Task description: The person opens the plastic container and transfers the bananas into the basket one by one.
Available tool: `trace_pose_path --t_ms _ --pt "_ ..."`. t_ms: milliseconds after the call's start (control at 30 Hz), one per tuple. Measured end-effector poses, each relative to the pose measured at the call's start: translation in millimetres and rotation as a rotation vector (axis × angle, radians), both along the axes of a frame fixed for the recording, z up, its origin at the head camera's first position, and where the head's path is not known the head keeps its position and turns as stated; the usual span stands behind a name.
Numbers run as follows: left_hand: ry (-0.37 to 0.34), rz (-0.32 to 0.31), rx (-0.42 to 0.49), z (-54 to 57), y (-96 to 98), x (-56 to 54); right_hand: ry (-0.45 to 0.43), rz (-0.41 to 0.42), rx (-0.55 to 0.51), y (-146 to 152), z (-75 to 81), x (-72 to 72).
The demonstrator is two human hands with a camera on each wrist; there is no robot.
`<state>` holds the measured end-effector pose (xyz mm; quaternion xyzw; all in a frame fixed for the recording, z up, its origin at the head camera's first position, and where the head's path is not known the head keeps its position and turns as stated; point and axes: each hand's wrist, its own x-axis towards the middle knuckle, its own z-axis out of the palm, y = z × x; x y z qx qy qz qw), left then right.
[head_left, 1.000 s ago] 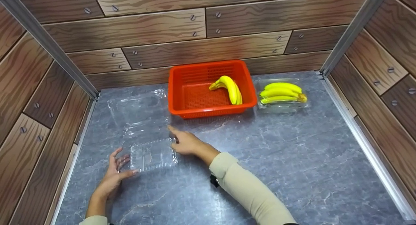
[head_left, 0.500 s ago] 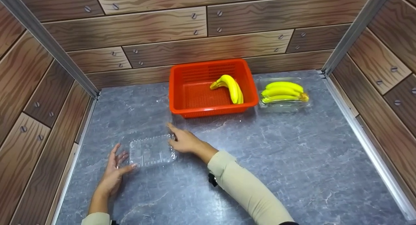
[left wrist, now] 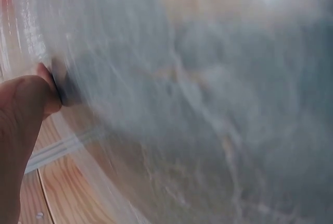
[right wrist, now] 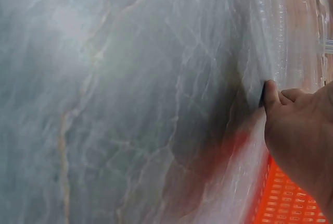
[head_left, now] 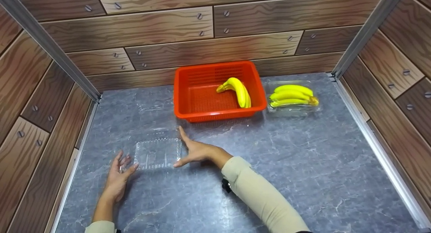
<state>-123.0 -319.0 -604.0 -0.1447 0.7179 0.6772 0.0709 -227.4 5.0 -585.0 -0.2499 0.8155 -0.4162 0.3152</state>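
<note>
A clear plastic clamshell box (head_left: pixel 158 154) lies on the grey marbled surface, its lid folded back toward the far side and hard to make out. At the box's left end is my left hand (head_left: pixel 117 177), thumb by the near corner and fingers spread, partly seen through the plastic. My right hand (head_left: pixel 198 150) spans the right end, with thumb and forefinger stretched wide apart along that side. Both wrist views show a thumb close to the clear plastic edge; the left hand (left wrist: pixel 23 104) and right hand (right wrist: pixel 302 130) stand at the frame sides.
A red basket (head_left: pixel 219 115) with a banana bunch (head_left: pixel 240 93) inside stands against the back wall. To its right, another clear box (head_left: pixel 293 110) holds a banana bunch (head_left: pixel 292 94). Wood-patterned panels (head_left: pixel 168 27) and metal rails (head_left: pixel 380 159) border the surface.
The clear box has shifted slightly away from me. My right thumb has moved down toward the near corner, widening that hand's spread. The lid has dropped back flatter.
</note>
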Motion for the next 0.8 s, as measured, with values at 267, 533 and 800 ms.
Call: trace_pose_path --t_ms 267,533,800 --pt "0.003 -0.020 -0.112 -1.4 4.1 -6.5 0.003 -0.037 -0.059 1 -6.2 -2.0" --pt "0.025 -0.016 -0.087 -4.7 10.8 -24.5 0.009 -0.099 -0.110 3 -11.8 -8.9" --pt "0.028 -0.038 -0.104 -5.9 13.7 -38.8 0.047 -0.175 -0.055 4 -16.7 -14.9"
